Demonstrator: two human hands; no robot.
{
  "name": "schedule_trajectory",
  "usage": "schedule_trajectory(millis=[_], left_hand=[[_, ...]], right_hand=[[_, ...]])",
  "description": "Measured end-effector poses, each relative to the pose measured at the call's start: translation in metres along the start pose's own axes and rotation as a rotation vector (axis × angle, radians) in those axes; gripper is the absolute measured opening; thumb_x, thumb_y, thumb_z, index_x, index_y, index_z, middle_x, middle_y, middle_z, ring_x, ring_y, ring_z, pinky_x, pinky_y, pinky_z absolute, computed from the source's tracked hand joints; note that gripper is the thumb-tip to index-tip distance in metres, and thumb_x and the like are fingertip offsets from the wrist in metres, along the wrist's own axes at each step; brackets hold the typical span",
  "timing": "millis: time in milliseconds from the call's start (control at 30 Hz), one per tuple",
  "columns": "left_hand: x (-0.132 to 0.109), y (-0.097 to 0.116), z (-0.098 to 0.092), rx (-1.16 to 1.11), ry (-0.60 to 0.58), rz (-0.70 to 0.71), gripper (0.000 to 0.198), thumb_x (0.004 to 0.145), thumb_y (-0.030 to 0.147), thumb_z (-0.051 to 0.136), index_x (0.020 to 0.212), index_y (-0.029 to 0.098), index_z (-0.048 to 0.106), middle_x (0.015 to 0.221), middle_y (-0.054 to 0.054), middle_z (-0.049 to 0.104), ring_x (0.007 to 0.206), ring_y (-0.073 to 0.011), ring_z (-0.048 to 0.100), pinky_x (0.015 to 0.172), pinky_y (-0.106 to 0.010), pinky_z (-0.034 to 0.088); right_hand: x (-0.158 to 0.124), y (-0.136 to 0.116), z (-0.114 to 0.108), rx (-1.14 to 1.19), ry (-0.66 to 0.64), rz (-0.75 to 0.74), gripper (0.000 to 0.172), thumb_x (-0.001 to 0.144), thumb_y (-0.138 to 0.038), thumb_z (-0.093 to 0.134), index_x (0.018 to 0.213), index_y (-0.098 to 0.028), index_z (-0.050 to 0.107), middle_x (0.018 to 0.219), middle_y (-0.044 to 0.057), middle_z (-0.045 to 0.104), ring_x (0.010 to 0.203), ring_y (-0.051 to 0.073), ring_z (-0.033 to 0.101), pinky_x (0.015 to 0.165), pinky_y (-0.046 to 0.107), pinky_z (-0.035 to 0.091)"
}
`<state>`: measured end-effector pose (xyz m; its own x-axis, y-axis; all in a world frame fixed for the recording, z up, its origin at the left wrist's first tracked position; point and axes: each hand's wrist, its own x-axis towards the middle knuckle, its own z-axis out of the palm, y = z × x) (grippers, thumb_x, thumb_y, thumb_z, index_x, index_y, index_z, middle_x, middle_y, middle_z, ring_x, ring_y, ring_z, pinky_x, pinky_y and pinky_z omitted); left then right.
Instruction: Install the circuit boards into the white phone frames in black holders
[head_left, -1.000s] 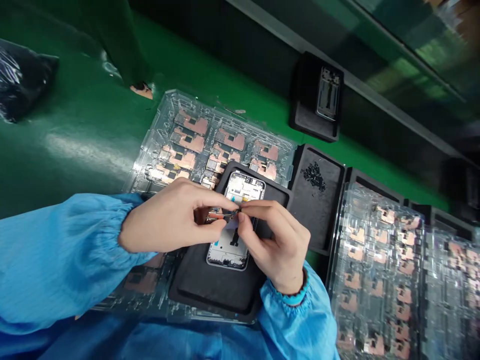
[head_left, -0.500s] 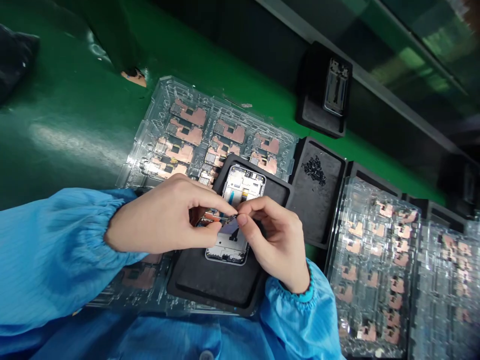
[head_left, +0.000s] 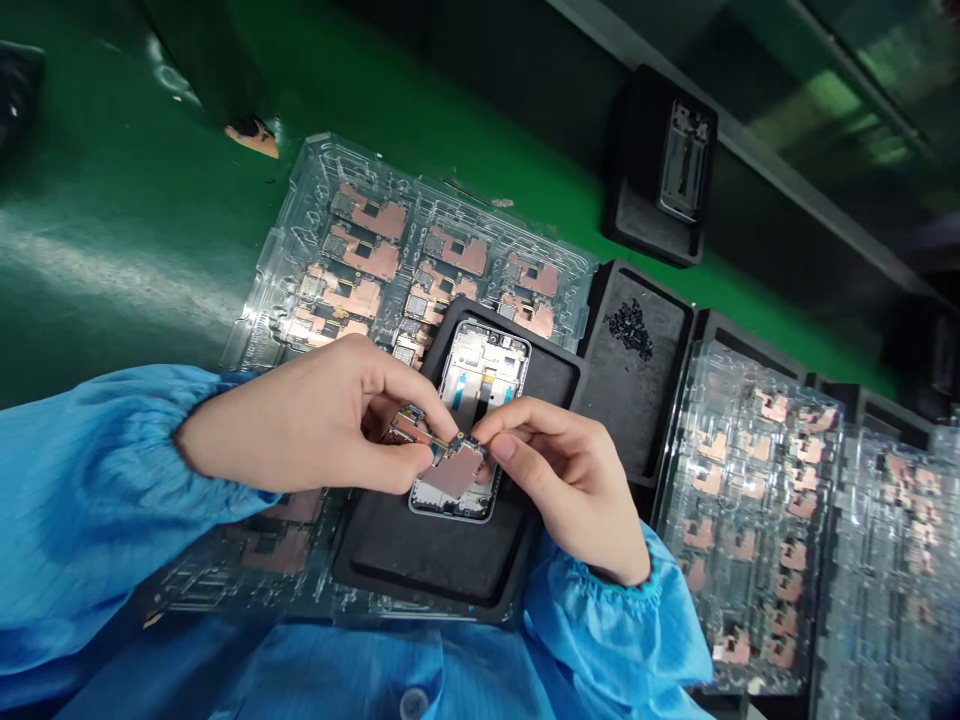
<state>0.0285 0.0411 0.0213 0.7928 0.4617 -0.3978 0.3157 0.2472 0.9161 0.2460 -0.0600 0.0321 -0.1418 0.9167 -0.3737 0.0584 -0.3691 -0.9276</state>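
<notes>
My left hand point(head_left: 322, 430) and my right hand point(head_left: 570, 480) both pinch a small copper-clad circuit board point(head_left: 450, 460), holding it just above the lower half of a phone frame point(head_left: 480, 375). The frame lies face up in a black foam holder point(head_left: 442, 560). My left thumb and forefinger grip the board's left end; my right thumb and forefinger grip its right edge. Both arms wear blue sleeves.
A clear blister tray point(head_left: 315, 210) with several copper boards lies behind the holder. A black tray with small dark screws point(head_left: 630, 330) sits to the right, more clear trays of boards point(head_left: 757, 500) beyond it. Another black holder with a phone frame point(head_left: 679, 160) stands farther back on the green bench.
The board has tilted so its copper face now shows, and it sits lower over the frame. Both hands have shifted slightly down and left with it.
</notes>
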Motion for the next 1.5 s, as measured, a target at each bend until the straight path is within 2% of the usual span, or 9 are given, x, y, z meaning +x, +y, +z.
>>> schedule_trajectory(millis=[233, 433, 633, 733, 833, 933, 1100, 1300, 1500], left_hand=[[0.001, -0.007, 0.003, 0.057, -0.023, -0.001, 0.023, 0.079, 0.019, 0.068, 0.097, 0.027, 0.08, 0.069, 0.005, 0.073, 0.062, -0.014, 0.07, 0.053, -0.017, 0.055], [-0.003, -0.007, -0.001, 0.032, -0.132, -0.037, 0.021, 0.082, 0.017, 0.067, 0.096, 0.028, 0.08, 0.082, 0.002, 0.076, 0.079, -0.0184, 0.075, 0.074, -0.025, 0.062], [0.011, 0.001, 0.008, -0.437, -0.113, 0.036, 0.037, 0.087, 0.02, 0.073, 0.122, 0.022, 0.061, 0.078, 0.0, 0.071, 0.061, -0.0133, 0.069, 0.05, -0.018, 0.051], [0.025, 0.016, 0.021, -0.519, -0.09, 0.084, 0.036, 0.089, 0.021, 0.073, 0.119, 0.019, 0.054, 0.075, 0.001, 0.068, 0.067, -0.0118, 0.067, 0.057, -0.018, 0.05], [0.034, 0.025, 0.026, -0.306, -0.032, 0.144, 0.031, 0.095, 0.031, 0.067, 0.121, 0.018, 0.054, 0.08, 0.0, 0.069, 0.071, -0.0142, 0.066, 0.062, -0.023, 0.051], [0.033, 0.014, 0.024, 0.388, 0.215, 0.333, 0.03, 0.103, 0.039, 0.055, 0.123, 0.018, 0.061, 0.103, -0.008, 0.071, 0.096, -0.0246, 0.066, 0.083, -0.039, 0.055], [0.028, -0.021, 0.028, 1.213, 0.395, 0.512, 0.037, 0.101, 0.031, 0.056, 0.131, 0.01, 0.064, 0.141, -0.018, 0.056, 0.12, -0.0421, 0.049, 0.096, -0.06, 0.048], [0.029, -0.023, 0.035, 1.239, 0.358, 0.546, 0.037, 0.102, 0.034, 0.056, 0.132, 0.013, 0.063, 0.147, -0.015, 0.053, 0.132, -0.042, 0.043, 0.101, -0.06, 0.042], [0.015, -0.025, 0.035, 1.038, 0.287, 0.62, 0.037, 0.108, 0.035, 0.045, 0.138, 0.017, 0.055, 0.144, -0.007, 0.058, 0.137, -0.0298, 0.042, 0.117, -0.055, 0.028]], right_hand=[[0.0, 0.007, 0.013, -0.254, 0.114, -0.112, 0.016, 0.097, -0.029, 0.064, 0.084, -0.02, 0.066, 0.07, 0.0, 0.07, 0.061, 0.013, 0.065, 0.059, 0.023, 0.054], [-0.006, 0.004, 0.01, -0.131, -0.013, -0.062, 0.021, 0.101, -0.03, 0.059, 0.084, -0.02, 0.066, 0.067, -0.001, 0.069, 0.059, 0.012, 0.067, 0.056, 0.021, 0.053], [-0.002, 0.01, 0.007, 0.131, 0.056, -0.333, 0.042, 0.084, -0.046, 0.083, 0.118, -0.025, 0.068, 0.116, 0.008, 0.074, 0.103, 0.025, 0.073, 0.092, 0.038, 0.061], [0.002, 0.018, 0.013, 0.155, 0.271, -0.475, 0.045, 0.082, -0.042, 0.086, 0.118, -0.031, 0.062, 0.123, 0.007, 0.073, 0.101, 0.025, 0.074, 0.086, 0.039, 0.063], [0.008, 0.025, 0.011, 0.078, 0.479, -0.504, 0.039, 0.091, -0.06, 0.07, 0.113, -0.03, 0.058, 0.111, 0.008, 0.075, 0.089, 0.026, 0.075, 0.075, 0.041, 0.064], [0.015, 0.025, -0.002, 0.104, 0.669, -0.47, 0.044, 0.097, -0.066, 0.054, 0.119, -0.03, 0.06, 0.121, 0.01, 0.071, 0.111, 0.026, 0.07, 0.086, 0.043, 0.06], [0.023, 0.021, -0.018, 0.52, 0.685, -0.405, 0.04, 0.092, -0.057, 0.069, 0.124, -0.034, 0.066, 0.133, 0.003, 0.068, 0.113, 0.02, 0.065, 0.087, 0.034, 0.056], [0.027, 0.027, -0.022, 0.46, 0.673, -0.484, 0.033, 0.094, -0.051, 0.07, 0.121, -0.031, 0.07, 0.127, 0.003, 0.071, 0.119, 0.02, 0.065, 0.098, 0.037, 0.056], [0.033, 0.035, -0.019, -0.005, 0.771, -0.706, 0.033, 0.092, -0.024, 0.076, 0.123, -0.025, 0.068, 0.119, 0.007, 0.076, 0.112, 0.024, 0.073, 0.098, 0.042, 0.059]])
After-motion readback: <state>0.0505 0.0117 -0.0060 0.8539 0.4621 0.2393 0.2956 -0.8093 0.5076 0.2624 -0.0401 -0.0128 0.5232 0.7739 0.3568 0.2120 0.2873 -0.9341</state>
